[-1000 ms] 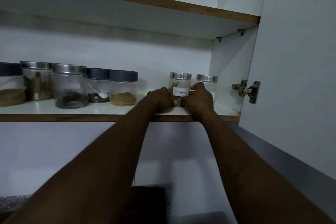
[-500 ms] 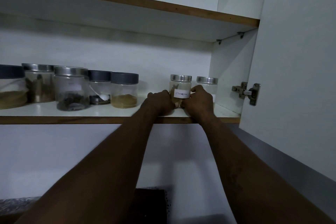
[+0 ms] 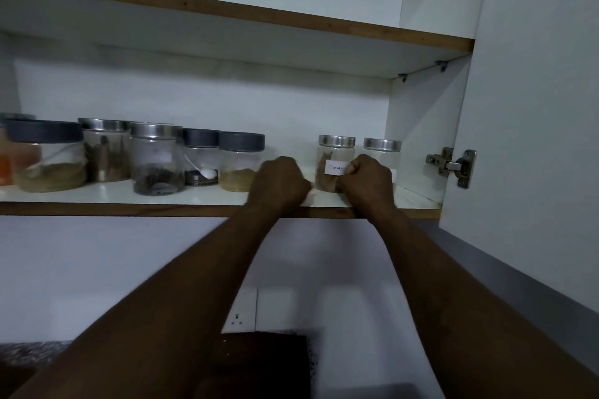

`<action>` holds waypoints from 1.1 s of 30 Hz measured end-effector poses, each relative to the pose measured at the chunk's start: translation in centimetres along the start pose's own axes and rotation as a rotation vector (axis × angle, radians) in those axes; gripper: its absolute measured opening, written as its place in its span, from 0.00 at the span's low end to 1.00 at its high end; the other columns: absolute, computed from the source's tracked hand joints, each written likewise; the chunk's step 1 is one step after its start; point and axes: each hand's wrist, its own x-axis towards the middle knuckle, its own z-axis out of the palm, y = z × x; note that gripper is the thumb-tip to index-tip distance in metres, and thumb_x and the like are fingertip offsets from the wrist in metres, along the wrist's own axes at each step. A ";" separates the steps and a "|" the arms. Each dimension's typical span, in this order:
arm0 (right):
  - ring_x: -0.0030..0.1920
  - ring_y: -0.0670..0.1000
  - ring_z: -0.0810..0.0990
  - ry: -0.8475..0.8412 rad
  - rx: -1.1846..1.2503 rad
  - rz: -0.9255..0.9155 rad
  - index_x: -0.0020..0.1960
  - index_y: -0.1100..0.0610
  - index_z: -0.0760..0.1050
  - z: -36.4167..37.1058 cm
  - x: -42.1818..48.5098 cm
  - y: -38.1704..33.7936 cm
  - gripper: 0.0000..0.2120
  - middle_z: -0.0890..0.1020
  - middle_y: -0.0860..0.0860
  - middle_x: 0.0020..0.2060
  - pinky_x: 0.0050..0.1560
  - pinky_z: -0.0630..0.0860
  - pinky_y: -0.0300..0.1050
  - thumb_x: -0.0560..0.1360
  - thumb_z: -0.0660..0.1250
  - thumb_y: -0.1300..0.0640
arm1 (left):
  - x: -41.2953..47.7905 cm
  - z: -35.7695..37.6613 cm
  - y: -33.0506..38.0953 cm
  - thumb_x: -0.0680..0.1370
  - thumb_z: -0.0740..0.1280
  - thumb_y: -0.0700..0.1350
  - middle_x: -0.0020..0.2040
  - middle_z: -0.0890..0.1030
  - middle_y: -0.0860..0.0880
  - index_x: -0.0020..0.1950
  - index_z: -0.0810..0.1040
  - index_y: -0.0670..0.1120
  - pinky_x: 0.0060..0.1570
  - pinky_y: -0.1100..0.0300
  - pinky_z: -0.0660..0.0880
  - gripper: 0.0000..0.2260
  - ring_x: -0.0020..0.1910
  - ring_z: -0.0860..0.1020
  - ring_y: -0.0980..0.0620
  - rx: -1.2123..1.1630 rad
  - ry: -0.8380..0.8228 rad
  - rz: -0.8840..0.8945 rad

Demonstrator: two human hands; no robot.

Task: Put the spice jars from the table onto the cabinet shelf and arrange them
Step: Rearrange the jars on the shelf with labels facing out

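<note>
Up on the white cabinet shelf with the brown front edge [image 3: 129,209], toward its right end, I am at the arranging step. The clear glass jar with a silver lid and a handwritten paper label [image 3: 330,162] stands upright there, label facing me. My left hand [image 3: 280,185] is curled into a fist on the shelf just beside that jar, a sliver apart, holding nothing. My right hand [image 3: 368,181] is curled against the jar's right side, thumb at the label; whether it grips or merely nudges I cannot tell from this angle.

I judge the next move to be a small turn or slide to line this jar up with its neighbour, the second silver-lidded glass jar [image 3: 382,151], half hidden behind my right hand, without knocking it.

The labelled jar holds something brown. Well to its left stand a grey-lidded jar of tan powder [image 3: 241,165], a grey-lidded jar with a white lump [image 3: 201,159], a silver-lidded jar of dark bits [image 3: 155,162], a silver-lidded jar of brown pieces [image 3: 105,155], and a large grey-lidded jar of brown powder [image 3: 45,159].
</note>
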 end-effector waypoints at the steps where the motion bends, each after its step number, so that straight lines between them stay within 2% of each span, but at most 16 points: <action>1: 0.48 0.50 0.82 -0.045 0.035 -0.021 0.42 0.56 0.79 -0.1 0.0 -0.1 0.04 0.83 0.49 0.42 0.43 0.75 0.41 0.69 0.73 0.59 | -0.8 -1.1 -1.1 0.73 0.74 0.48 0.46 0.83 0.45 0.50 0.80 0.43 0.41 0.58 0.72 0.11 0.50 0.82 0.43 -0.036 0.108 -0.059; 3: 0.42 0.44 0.82 -0.161 0.100 -0.083 0.39 0.54 0.81 -0.2 -0.2 -0.4 0.04 0.83 0.44 0.36 0.46 0.79 0.45 0.69 0.76 0.57 | -2.1 -3.3 -3.8 0.72 0.74 0.47 0.49 0.82 0.42 0.53 0.77 0.41 0.43 0.56 0.72 0.14 0.51 0.81 0.40 -0.075 0.301 -0.148; 5: 0.38 0.37 0.80 -0.287 0.117 -0.138 0.39 0.52 0.82 0.2 -0.6 -1.5 0.07 0.82 0.39 0.32 0.42 0.75 0.41 0.69 0.78 0.51 | -2.7 -5.4 -5.9 0.71 0.78 0.52 0.58 0.79 0.40 0.63 0.72 0.39 0.50 0.53 0.75 0.28 0.57 0.79 0.39 -0.136 0.323 -0.238; 7: 0.44 0.38 0.80 -0.415 0.120 -0.137 0.47 0.50 0.83 1.4 -0.8 -3.1 0.09 0.84 0.39 0.41 0.47 0.75 0.41 0.69 0.78 0.49 | -2.1 -6.8 -6.7 0.66 0.82 0.57 0.66 0.75 0.39 0.72 0.65 0.39 0.60 0.47 0.76 0.44 0.63 0.76 0.38 -0.182 0.201 -0.341; 8: 0.51 0.42 0.81 -0.479 0.114 -0.127 0.55 0.51 0.81 2.2 -0.7 -4.1 0.15 0.84 0.42 0.49 0.53 0.77 0.45 0.70 0.78 0.50 | -1.7 -7.2 -6.8 0.65 0.82 0.57 0.67 0.75 0.40 0.73 0.63 0.40 0.63 0.45 0.76 0.47 0.64 0.76 0.39 -0.196 0.138 -0.371; 11: 0.65 0.52 0.76 -0.615 0.150 -0.051 0.76 0.54 0.65 4.5 -0.7 -6.5 0.36 0.76 0.50 0.69 0.68 0.72 0.51 0.71 0.77 0.57 | -1.2 -7.1 -6.4 0.67 0.81 0.58 0.63 0.78 0.43 0.72 0.64 0.42 0.63 0.43 0.75 0.43 0.61 0.77 0.42 -0.167 0.030 -0.357; 13: 0.71 0.55 0.71 -0.669 0.186 -0.034 0.80 0.52 0.56 5.6 -0.6 -7.5 0.43 0.70 0.52 0.74 0.71 0.69 0.51 0.72 0.75 0.59 | -1.0 -6.4 -6.2 0.68 0.79 0.58 0.63 0.78 0.44 0.72 0.65 0.44 0.62 0.45 0.75 0.40 0.61 0.77 0.42 -0.127 0.009 -0.328; 15: 0.71 0.57 0.71 -0.677 0.180 -0.052 0.80 0.53 0.55 6.5 -0.5 -7.9 0.44 0.70 0.54 0.74 0.68 0.70 0.49 0.71 0.75 0.58 | -0.6 -5.8 -6.1 0.68 0.80 0.56 0.64 0.78 0.44 0.72 0.63 0.46 0.61 0.45 0.75 0.41 0.61 0.77 0.42 -0.107 -0.041 -0.307; 17: 0.65 0.56 0.75 -0.618 0.169 -0.035 0.77 0.53 0.59 6.8 -0.4 -7.8 0.43 0.75 0.54 0.69 0.63 0.74 0.49 0.68 0.76 0.58 | 0.0 -5.5 -6.0 0.67 0.81 0.54 0.64 0.77 0.43 0.74 0.57 0.45 0.60 0.46 0.75 0.45 0.60 0.77 0.42 -0.161 -0.104 -0.308; 20: 0.56 0.54 0.81 -0.421 0.200 0.016 0.71 0.51 0.69 6.5 -0.4 -6.9 0.34 0.82 0.52 0.58 0.58 0.79 0.51 0.66 0.72 0.58 | 0.8 -5.2 -6.0 0.66 0.82 0.54 0.67 0.74 0.43 0.78 0.49 0.45 0.60 0.49 0.75 0.53 0.60 0.75 0.44 -0.291 -0.203 -0.307; 22: 0.55 0.54 0.81 -0.361 0.247 0.029 0.67 0.52 0.75 6.0 -0.3 -6.5 0.28 0.82 0.52 0.58 0.59 0.79 0.54 0.66 0.69 0.57 | 1.1 -5.0 -5.9 0.65 0.82 0.58 0.67 0.74 0.44 0.78 0.54 0.45 0.65 0.47 0.74 0.52 0.64 0.75 0.43 -0.280 -0.226 -0.289; 24: 0.56 0.55 0.81 -0.386 0.264 0.028 0.63 0.54 0.79 5.5 -0.3 -6.3 0.23 0.83 0.52 0.57 0.59 0.79 0.57 0.68 0.69 0.59 | 1.5 -4.8 -6.0 0.67 0.81 0.58 0.67 0.76 0.45 0.73 0.66 0.45 0.64 0.48 0.74 0.42 0.63 0.76 0.43 -0.241 -0.217 -0.233; 26: 0.56 0.55 0.80 -0.430 0.258 0.050 0.62 0.53 0.76 5.1 -0.3 -6.1 0.22 0.82 0.52 0.57 0.59 0.79 0.59 0.68 0.70 0.60 | 2.2 -4.7 -6.2 0.71 0.79 0.51 0.65 0.79 0.43 0.67 0.73 0.45 0.58 0.53 0.75 0.29 0.57 0.77 0.47 -0.263 -0.199 -0.196; 27: 0.56 0.55 0.80 -0.444 0.246 0.054 0.61 0.53 0.74 4.9 -0.2 -5.9 0.22 0.81 0.52 0.56 0.59 0.79 0.59 0.68 0.71 0.60 | 2.5 -4.6 -6.4 0.72 0.78 0.47 0.65 0.79 0.43 0.69 0.72 0.44 0.56 0.54 0.74 0.29 0.56 0.76 0.47 -0.286 -0.200 -0.203; 29: 0.56 0.55 0.80 -0.452 0.235 0.053 0.60 0.53 0.71 4.6 0.0 -5.3 0.23 0.81 0.53 0.56 0.58 0.79 0.59 0.67 0.73 0.62 | 3.2 -4.4 -6.8 0.72 0.77 0.42 0.67 0.76 0.42 0.74 0.66 0.43 0.61 0.51 0.75 0.33 0.61 0.75 0.45 -0.354 -0.243 -0.236; 33: 0.56 0.53 0.81 -0.361 0.212 0.042 0.64 0.53 0.70 4.5 0.1 -4.5 0.29 0.82 0.52 0.56 0.59 0.79 0.55 0.66 0.77 0.62 | 4.0 -3.7 -6.6 0.73 0.78 0.43 0.68 0.76 0.43 0.74 0.66 0.43 0.63 0.53 0.74 0.34 0.61 0.75 0.47 -0.431 -0.370 -0.190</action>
